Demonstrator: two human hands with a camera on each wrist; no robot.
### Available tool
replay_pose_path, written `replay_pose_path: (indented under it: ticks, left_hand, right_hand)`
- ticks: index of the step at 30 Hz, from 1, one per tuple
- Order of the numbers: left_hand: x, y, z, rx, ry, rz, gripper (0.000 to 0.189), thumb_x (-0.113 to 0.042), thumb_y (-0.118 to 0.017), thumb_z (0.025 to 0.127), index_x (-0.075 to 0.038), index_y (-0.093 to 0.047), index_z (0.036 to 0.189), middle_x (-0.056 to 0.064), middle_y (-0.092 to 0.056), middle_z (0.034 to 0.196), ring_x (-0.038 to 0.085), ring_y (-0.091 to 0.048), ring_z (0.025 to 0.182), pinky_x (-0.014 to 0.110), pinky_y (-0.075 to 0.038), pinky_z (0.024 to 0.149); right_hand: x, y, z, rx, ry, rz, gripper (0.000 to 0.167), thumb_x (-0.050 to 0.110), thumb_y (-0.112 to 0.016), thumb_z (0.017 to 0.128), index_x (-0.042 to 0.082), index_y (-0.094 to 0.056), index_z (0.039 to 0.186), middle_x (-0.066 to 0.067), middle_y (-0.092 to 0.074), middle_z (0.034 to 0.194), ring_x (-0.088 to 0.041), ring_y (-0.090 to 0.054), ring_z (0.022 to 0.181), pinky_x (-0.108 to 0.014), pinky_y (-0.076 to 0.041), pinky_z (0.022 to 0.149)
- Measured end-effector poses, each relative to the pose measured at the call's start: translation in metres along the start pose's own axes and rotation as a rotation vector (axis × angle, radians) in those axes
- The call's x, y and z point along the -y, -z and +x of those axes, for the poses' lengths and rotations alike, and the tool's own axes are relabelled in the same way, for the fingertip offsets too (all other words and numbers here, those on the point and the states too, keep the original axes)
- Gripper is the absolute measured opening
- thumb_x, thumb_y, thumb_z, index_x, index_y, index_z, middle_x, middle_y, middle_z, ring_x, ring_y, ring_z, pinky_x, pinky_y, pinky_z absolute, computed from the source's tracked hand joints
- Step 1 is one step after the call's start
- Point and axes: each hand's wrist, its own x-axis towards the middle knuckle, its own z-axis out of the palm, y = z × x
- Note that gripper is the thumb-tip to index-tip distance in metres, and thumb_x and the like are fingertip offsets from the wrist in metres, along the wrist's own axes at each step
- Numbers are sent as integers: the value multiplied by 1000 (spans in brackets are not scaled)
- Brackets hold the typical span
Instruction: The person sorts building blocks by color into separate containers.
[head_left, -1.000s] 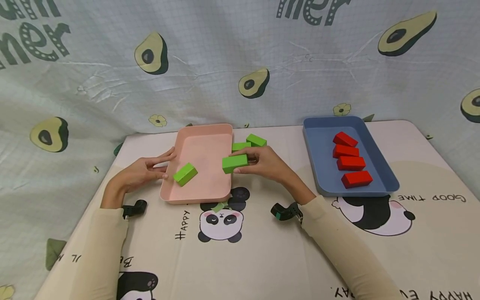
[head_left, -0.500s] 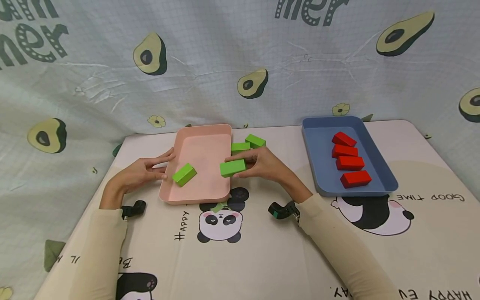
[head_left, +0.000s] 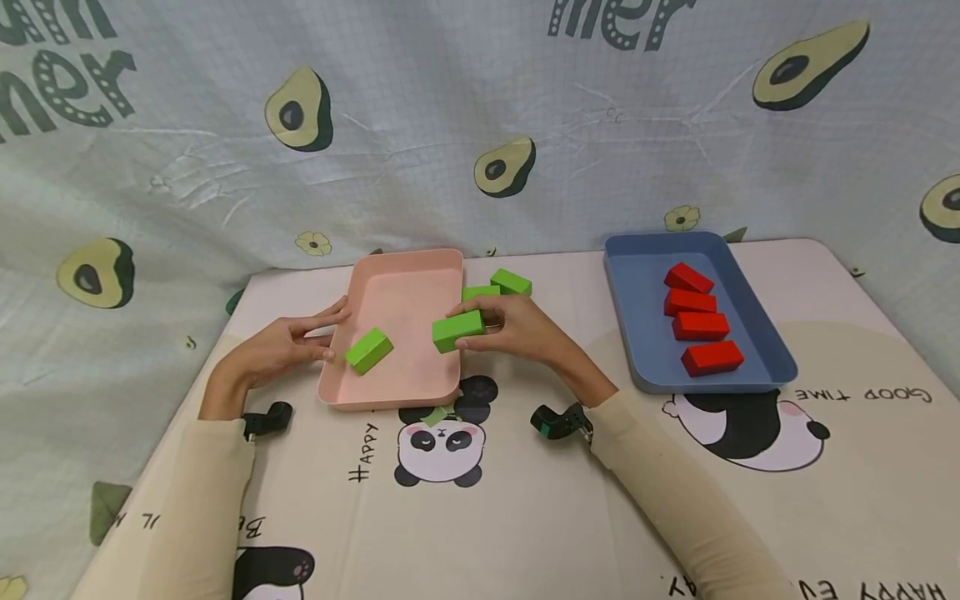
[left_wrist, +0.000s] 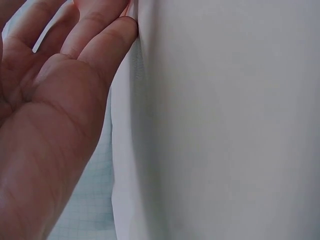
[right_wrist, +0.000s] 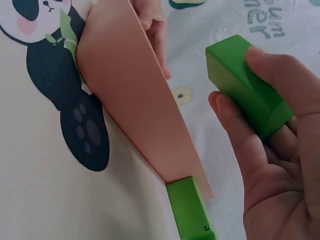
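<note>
Between thumb and fingers my right hand [head_left: 517, 329] pinches a green block [head_left: 457, 331], held over the right rim of the pink tray [head_left: 408, 287]. The right wrist view shows this green block [right_wrist: 247, 82] raised above the tray's side wall [right_wrist: 130, 90]. Another green block [head_left: 369, 350] lies inside the tray, towards its left. My left hand [head_left: 281, 346] touches the tray's left edge with fingers extended. Two more green blocks, a nearer one [head_left: 482, 292] partly behind my right hand and a farther one [head_left: 512, 282], sit on the table just right of the tray.
A blue tray [head_left: 637, 333] stands to the right with several red blocks [head_left: 712, 358] in a column. The table cover [head_left: 525, 517] bears panda prints. A patterned cloth [head_left: 405, 108] hangs behind the table.
My right hand has carried the green block slightly left, farther over the pink tray's rim, and the block has tilted a little. My left hand stays at the tray's edge.
</note>
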Motion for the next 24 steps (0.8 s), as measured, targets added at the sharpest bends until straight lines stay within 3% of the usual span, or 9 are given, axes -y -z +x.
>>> replay_pose_path:
  ticks: [4, 7, 15, 20, 24]
  left_hand:
    - [-1, 1, 0, -11, -6, 33, 73, -12, -74, 94, -10, -37, 156, -9, -17, 169, 13, -30, 150, 15, -47, 96]
    - [-2, 1, 0, -11, -6, 37, 72, -12, -74, 94, -10, -38, 156, -10, -17, 168, 4, -31, 147, 14, -47, 95]
    - [-4, 1, 1, -14, -7, 51, 70, -10, -72, 94, -11, -39, 156, -11, -19, 168, 5, -24, 149, 13, -45, 93]
    - [-4, 1, 1, -5, -9, 43, 71, -11, -73, 94, -10, -38, 156, -10, -18, 168, 6, -23, 151, 13, -45, 94]
    - [-3, 0, 0, 2, -10, 32, 71, -10, -72, 94, -10, -37, 156, -9, -16, 169, 15, -25, 151, 15, -47, 95]
  right_hand:
    - [3, -1, 2, -3, -11, 28, 39, 10, -80, 86, 1, -68, 122, -12, -70, 117, -20, -70, 101, -28, -57, 88]
    - [3, -1, 3, -6, -2, 28, 38, 11, -81, 86, 2, -70, 122, -11, -69, 119, -20, -69, 104, -29, -57, 91]
    - [-1, -2, 2, -16, 16, -21, 41, 15, -87, 81, 13, -76, 121, 0, -74, 108, -11, -69, 89, -27, -56, 80]
    - [0, -2, 4, -10, 18, -1, 42, 17, -88, 80, 13, -77, 120, 0, -74, 106, -12, -68, 88, -28, -57, 81]
    - [0, -4, 6, 0, 27, 31, 41, 15, -89, 79, 11, -78, 119, -1, -75, 107, -13, -70, 91, -30, -58, 86]
